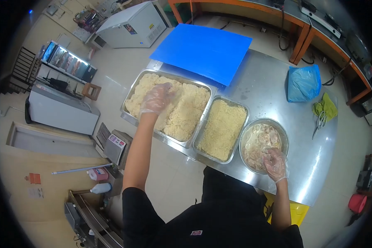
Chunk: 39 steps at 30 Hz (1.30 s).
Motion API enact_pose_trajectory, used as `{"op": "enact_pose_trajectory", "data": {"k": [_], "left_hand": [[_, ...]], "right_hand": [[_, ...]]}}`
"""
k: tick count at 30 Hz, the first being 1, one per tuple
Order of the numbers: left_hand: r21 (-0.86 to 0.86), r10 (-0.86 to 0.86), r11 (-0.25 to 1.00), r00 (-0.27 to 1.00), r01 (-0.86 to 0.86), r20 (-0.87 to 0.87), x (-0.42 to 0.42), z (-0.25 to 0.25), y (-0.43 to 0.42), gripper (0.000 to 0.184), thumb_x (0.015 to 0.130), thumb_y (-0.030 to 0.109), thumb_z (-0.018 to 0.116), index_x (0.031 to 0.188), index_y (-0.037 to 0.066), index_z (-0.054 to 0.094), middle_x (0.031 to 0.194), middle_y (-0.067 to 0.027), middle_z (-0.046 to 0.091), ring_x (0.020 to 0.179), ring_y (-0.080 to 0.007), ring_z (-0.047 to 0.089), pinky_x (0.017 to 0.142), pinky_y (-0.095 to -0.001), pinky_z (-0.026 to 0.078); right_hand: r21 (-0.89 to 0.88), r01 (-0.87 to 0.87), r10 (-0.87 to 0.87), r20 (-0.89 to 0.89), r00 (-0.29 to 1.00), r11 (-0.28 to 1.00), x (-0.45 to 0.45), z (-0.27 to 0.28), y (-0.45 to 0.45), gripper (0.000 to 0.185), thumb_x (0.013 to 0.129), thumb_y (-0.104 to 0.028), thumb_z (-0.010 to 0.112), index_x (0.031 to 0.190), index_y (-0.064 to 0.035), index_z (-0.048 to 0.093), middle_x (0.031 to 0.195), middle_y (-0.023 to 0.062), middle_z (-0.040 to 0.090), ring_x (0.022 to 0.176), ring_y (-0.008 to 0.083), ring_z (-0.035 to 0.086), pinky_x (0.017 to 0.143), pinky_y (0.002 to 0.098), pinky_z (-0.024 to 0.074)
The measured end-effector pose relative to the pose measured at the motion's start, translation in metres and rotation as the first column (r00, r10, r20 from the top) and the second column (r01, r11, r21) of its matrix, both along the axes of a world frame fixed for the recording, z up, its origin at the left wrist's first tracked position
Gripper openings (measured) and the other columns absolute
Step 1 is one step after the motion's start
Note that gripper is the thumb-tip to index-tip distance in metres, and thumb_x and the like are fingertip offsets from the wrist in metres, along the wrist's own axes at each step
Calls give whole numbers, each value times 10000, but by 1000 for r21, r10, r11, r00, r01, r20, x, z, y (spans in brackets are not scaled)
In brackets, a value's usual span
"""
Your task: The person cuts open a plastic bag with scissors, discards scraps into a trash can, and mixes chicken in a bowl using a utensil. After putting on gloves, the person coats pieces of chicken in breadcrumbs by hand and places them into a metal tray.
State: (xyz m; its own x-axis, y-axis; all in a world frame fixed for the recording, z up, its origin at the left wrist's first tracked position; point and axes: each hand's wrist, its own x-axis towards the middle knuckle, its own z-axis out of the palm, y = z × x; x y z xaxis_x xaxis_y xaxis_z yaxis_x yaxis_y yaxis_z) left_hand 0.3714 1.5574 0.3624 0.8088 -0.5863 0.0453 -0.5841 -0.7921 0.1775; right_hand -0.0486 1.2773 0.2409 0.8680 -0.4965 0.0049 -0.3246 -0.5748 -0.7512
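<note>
My left hand (156, 99), in a clear plastic glove, is over the large metal tray (126, 101) full of pale, crumb-coated pieces (189, 99). Its fingers look loosely spread, touching or just above the coated pieces. My right hand (275, 164), also gloved, is at the near right side of a round metal bowl (286, 136). Raw meat pieces (262, 136) lie in milky liquid in this bowl. The right fingers curl inward over the meat, and what they grip is hidden. Between tray and bowl stands a smaller metal pan (246, 120) of yellowish crumbs (221, 130).
A blue board (202, 51) lies behind the large tray on the steel table (264, 82). At the right are a blue plastic bag (304, 83), a green cloth (325, 107) and scissors (319, 123). A scale (114, 148) stands left of the table.
</note>
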Motion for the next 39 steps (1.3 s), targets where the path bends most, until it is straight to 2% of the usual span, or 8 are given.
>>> {"op": "enact_pose_trajectory", "data": {"k": [4,6,10,14,16,20,24,39], "left_hand": [[-264,0,961,957,79,288,80,-151,39,366,921,406,580,1016,70,690,983,-186,694,936,-357,664,806,-463,531],[325,-13,945,995,43,-95,43,-100,7,491,963,484,470,1108,62,675,1022,-189,702,935,-386,663,848,-475,517],[52,-66,997,944,52,325,28,-147,13,349,964,321,492,813,54,659,790,-202,679,781,-396,667,713,-513,526],[24,-307,949,897,316,318,23,-178,24,327,998,284,469,1129,40,645,999,-209,691,915,-364,670,806,-476,519],[-260,-25,965,1000,21,-13,-27,-141,-8,393,1017,274,445,1307,36,566,1218,-181,651,1084,-349,637,936,-453,489],[-292,-298,931,916,218,-269,-137,-119,-50,448,1018,294,449,1377,38,533,1375,-167,571,1275,-336,537,1084,-413,407],[-413,-444,860,836,298,-321,-181,-245,-34,425,1002,271,493,1351,38,563,1367,-188,573,1282,-332,534,1091,-412,398],[-540,-279,841,832,-29,-479,-194,-233,-23,321,998,252,498,1213,61,641,1158,-204,670,1062,-379,641,927,-440,500]], "right_hand": [[0,5,-5,31,999,1000,-6,0,4,287,793,-142,725,1042,-17,659,1044,197,638,998,401,607,882,457,484],[-19,-8,9,52,999,1000,-7,3,4,280,795,-146,724,1037,-22,657,1037,193,637,991,400,606,878,455,484],[-90,53,-49,56,997,995,-17,8,6,252,822,-174,699,1028,-35,657,1027,183,637,969,389,607,869,449,486],[-54,129,-131,-26,991,990,-22,30,-7,230,853,-206,655,1015,-43,664,1026,185,648,930,378,627,841,436,500],[0,140,-140,-25,990,990,-16,29,-9,214,847,-195,638,1001,-50,674,1022,189,656,920,380,635,829,425,511],[-256,-137,47,-327,944,957,9,11,-5,218,849,-176,590,996,-60,702,1006,177,681,940,357,653,844,430,520],[-373,-318,51,-576,816,872,33,5,17,259,879,-212,551,1050,-87,700,991,133,699,967,330,662,853,460,513],[-225,-190,6,-631,776,956,42,2,-19,289,797,-230,645,1046,-85,656,1011,221,681,956,383,655,867,462,514]]}}
